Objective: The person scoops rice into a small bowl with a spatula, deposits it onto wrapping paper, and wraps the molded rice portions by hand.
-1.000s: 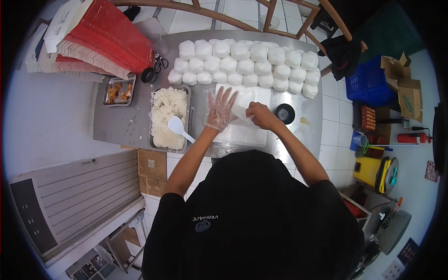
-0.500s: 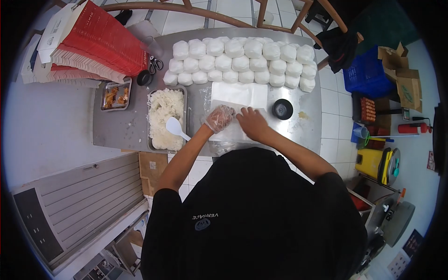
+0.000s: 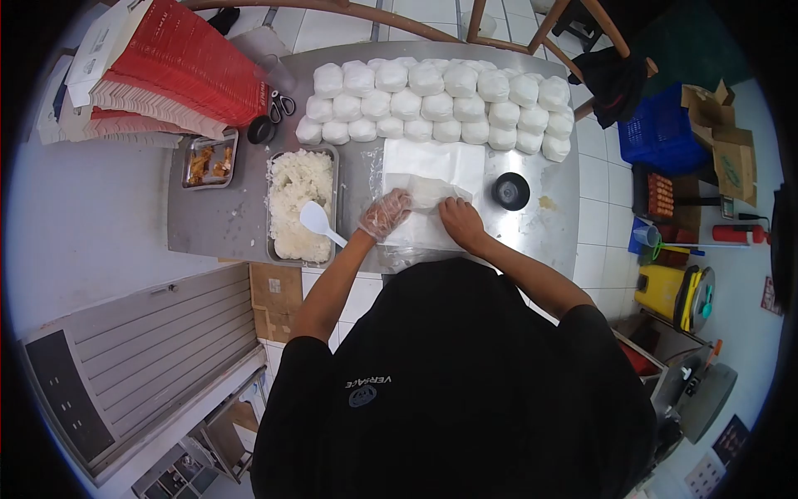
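Clear film (image 3: 430, 193) lies over white paper (image 3: 449, 155) on a metal table (image 3: 554, 237), spanning the gap between two hands. The gloved left hand (image 3: 386, 214), spread wide a second ago, is now curled at the film's left side. The bare right hand (image 3: 462, 224) bends its fingers at the right side, farther from the left than half a second ago. Whether either grips, I cannot tell. Left: rice (image 3: 293, 229) and spoon (image 3: 315, 217). Right: black bowl (image 3: 510, 191). Beyond: white bundles (image 3: 436, 106).

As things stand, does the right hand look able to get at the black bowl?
Probably yes: the black bowl stands on the tabletop just right of the right hand, with nothing visible between them, though it would likely leave the translucent sheet first.
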Demonstrator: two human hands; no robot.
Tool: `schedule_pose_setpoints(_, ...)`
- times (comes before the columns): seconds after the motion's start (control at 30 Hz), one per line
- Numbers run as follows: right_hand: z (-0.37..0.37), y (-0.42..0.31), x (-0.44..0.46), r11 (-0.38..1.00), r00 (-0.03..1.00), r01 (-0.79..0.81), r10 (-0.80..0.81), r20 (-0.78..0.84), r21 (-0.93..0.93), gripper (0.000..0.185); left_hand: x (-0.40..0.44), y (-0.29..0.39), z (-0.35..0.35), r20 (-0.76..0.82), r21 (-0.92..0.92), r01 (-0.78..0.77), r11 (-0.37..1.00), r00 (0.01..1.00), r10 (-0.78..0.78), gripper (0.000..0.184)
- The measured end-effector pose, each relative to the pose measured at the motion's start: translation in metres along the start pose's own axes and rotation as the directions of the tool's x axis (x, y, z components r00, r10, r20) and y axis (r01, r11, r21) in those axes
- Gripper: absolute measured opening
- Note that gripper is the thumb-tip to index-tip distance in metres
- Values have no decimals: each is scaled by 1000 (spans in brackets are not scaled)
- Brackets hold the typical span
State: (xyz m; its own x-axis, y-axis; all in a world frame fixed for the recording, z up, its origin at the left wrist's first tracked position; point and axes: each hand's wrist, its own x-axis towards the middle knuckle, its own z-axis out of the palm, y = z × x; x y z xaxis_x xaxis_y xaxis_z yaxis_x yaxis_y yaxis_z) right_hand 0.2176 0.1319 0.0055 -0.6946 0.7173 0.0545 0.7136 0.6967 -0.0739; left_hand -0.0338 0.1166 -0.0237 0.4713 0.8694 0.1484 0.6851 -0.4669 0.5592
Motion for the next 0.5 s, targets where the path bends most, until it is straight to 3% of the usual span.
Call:
schedule_pose_setpoints(0.1, -4, 10, 8, 995, 1000, 7, -8, 13, 97, 14, -4, 1, 2, 22, 129, 94, 987, 995, -98, 28)
schedule_pose_setpoints(0.17, -12, 17, 17, 935, 979, -193, 164, 121, 297, 13, -7, -4, 4, 19, 176, 157, 972, 987, -163, 28)
schedule_pose_setpoints(0.2, -13, 19, 22, 897, 947, -303, 245, 207, 322, 16, -2, -3, 0, 20, 172, 156, 973, 987, -162, 28)
schedule_pose_setpoints(0.23, -9, 24, 27, 896, 945, -307, 248, 213, 320, 16, 6, -1, -6, 98, 162, 202, 966, 971, -219, 26)
schedule_pose_setpoints(0.3, 3, 35, 42, 812, 839, -500, 368, 402, 299, 17, 19, -2, -10, 180, 156, 245, 957, 946, -271, 26)
schedule_pose_setpoints(0.4, 46, 68, 63, 786, 811, -484, 239, 534, 384, 24, 35, -20, 0, 192, 147, 357, 922, 904, -381, 19)
schedule_pose_setpoints(0.47, 38, 68, 69, 777, 788, -522, 281, 548, 352, 24, 53, -35, 14, 375, 205, 595, 777, 686, -624, 21)
schedule_pose_setpoints(0.5, 32, 67, 73, 765, 762, -559, 321, 563, 321, 25, 59, -43, 18, 373, 204, 596, 777, 686, -624, 21)
